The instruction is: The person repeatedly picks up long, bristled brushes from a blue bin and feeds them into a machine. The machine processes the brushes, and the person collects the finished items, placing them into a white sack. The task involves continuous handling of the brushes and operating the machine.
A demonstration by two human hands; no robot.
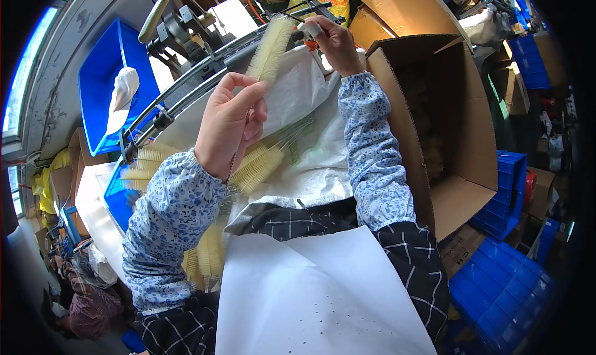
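My left hand (234,116) pinches a bottle brush with pale yellow bristles (272,50) between thumb and fingers, and its twisted wire stem runs down past my wrist. The brush tilts up toward a metal rod fixture (245,49). My right hand (335,43), with a white wrap on one finger, is closed at the end of that fixture, beside the brush's tip; what its fingers hold is hidden. More bottle brushes (257,168) with wire stems lie below my left hand on a white sheet (323,144), and others show beside my left sleeve.
An open cardboard box (462,203) stands close to my right arm. Beyond the fixture at left are a blue bin (93,100) and a machine with a handle (186,35). Blue crates (496,286) sit at lower right. Another person (93,305) is at lower left.
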